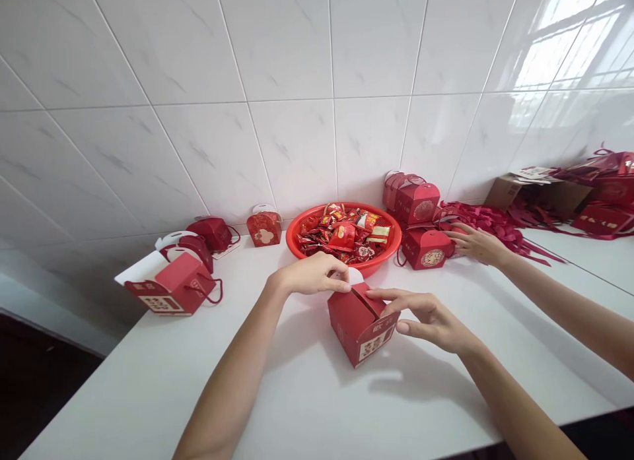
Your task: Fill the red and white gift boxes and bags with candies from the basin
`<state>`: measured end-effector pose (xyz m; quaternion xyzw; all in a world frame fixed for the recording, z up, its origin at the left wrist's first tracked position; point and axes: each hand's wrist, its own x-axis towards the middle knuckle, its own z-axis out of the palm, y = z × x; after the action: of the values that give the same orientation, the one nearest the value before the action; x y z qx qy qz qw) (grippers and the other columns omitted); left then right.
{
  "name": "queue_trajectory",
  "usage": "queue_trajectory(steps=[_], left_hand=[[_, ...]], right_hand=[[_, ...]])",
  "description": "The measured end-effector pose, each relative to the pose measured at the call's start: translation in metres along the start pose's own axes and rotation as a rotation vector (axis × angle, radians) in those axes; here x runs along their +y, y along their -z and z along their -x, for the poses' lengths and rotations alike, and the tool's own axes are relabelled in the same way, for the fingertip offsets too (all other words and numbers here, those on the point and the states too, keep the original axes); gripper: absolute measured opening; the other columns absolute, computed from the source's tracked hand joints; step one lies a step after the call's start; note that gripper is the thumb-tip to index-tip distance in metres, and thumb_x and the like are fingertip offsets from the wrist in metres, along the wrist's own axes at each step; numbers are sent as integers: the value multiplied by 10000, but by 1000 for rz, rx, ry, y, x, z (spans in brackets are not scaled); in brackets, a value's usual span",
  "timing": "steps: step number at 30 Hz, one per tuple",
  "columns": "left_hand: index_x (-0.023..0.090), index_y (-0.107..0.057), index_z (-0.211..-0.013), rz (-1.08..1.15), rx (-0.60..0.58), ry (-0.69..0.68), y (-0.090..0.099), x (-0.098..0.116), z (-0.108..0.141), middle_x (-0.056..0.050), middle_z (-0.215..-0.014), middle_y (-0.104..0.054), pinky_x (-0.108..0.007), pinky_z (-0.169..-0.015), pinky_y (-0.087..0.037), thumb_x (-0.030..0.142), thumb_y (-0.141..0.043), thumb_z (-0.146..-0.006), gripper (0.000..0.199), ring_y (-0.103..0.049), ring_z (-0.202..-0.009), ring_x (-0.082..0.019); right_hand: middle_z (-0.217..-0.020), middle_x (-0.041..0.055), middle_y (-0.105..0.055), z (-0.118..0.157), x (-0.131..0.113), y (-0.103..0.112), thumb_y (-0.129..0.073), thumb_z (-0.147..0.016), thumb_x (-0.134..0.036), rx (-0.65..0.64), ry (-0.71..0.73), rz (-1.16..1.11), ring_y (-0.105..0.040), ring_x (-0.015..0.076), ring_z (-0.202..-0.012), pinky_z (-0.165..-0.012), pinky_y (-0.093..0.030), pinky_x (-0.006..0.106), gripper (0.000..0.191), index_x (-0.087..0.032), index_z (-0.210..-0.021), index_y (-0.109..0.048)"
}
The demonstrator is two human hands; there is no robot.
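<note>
A red paper candy box [352, 328] with a white panel of gold characters stands in front of me, its two top flaps folded inward with a narrow gap between them. My left hand [314, 275] closes, thumb against fingers, on the box's far left top edge, beside a raised white-backed end flap. Stretched across from the right, my right hand [433, 318] rests its fingertips on the right flap. Its thumb is spread apart near the front right corner. Just behind the box sits a red plastic basket [294, 245] full of wrapped sweets [343, 235].
At left are red boxes, the nearest one [181, 285] with its lid up. A small patterned box [264, 227] stands by the wall. Another person's hand [475, 244] reaches in from the right to the stacked boxes [430, 249], beside red ribbons [488, 226] and a cardboard box [510, 193].
</note>
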<state>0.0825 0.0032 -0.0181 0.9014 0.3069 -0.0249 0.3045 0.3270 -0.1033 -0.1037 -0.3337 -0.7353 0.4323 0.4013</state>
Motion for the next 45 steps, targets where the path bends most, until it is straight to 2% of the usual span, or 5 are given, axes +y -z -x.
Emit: queue_trajectory(steps=[7,17,23,32,45], left_hand=[[217,-494,-1125,-153,125,126,-10,21,3,-43,-1006,-629,-277,-647,-396,354,-665,-774,414,-589,-868,-219],[179,-621,-675,-118,22,-16,-15,26,8,-45,-706,-639,-302,-619,-374,340,-469,-908,321,-578,-667,-183],[228,-756,-1067,-58,-52,74,-15,20,9,-52,-1031,-735,-263,-689,-438,255,-578,-817,307,-653,-917,-219],[242,-765,-1044,-132,-41,-9,-21,30,6,-52,-840,-678,-277,-642,-416,270,-550,-859,286,-620,-827,-220],[199,-566,-1406,-56,-53,75,-11,18,8,-97,-1404,-611,-298,-888,-479,401,-589,-883,562,-638,-1141,-246]], right_hand=[[-1296,127,-685,-5,13,-19,-613,-945,-397,126,78,208,-645,270,-1204,-996,-537,466,376,-265,-1297,-609],[-1266,95,-666,-11,16,-31,-634,-908,-410,284,43,341,-643,255,-1141,-1015,-520,467,412,-262,-1285,-558],[-1373,151,-574,-7,11,-46,-622,-895,-404,354,68,582,-572,305,-1266,-1001,-526,471,425,-248,-1285,-560],[-1391,177,-560,6,-2,-84,-679,-804,-502,405,-151,925,-616,392,-1144,-866,-547,554,662,-286,-1401,-492],[-1081,213,-625,69,29,82,-528,-821,-502,856,-647,1193,-565,450,-1081,-814,-467,547,537,-178,-1247,-566]])
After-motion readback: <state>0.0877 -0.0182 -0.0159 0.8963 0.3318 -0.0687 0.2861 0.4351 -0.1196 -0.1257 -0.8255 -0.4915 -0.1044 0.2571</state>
